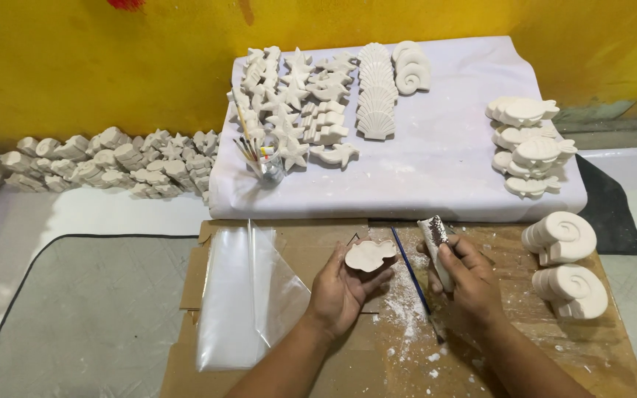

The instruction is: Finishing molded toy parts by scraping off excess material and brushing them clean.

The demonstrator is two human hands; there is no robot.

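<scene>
Far left, by the yellow wall: a heap of white plaster casts on the floor. On the cardboard work mat, a stack of clear plastic bags, untouched. Left hand cups a small fish-shaped plaster piece, fingers curled under its edge, held above the mat. A thin blue-handled brush lies between the hands. Right hand is closed around a rolled strip, probably sandpaper; view too coarse to be sure. White dust beneath suggests smoothing underway. Behind, on the white-draped table: rows of stars, shells, fish; jar of brushes; turtle stacks. Right: snail-shell casts. Nothing painted or bagged; most work remains.
</scene>
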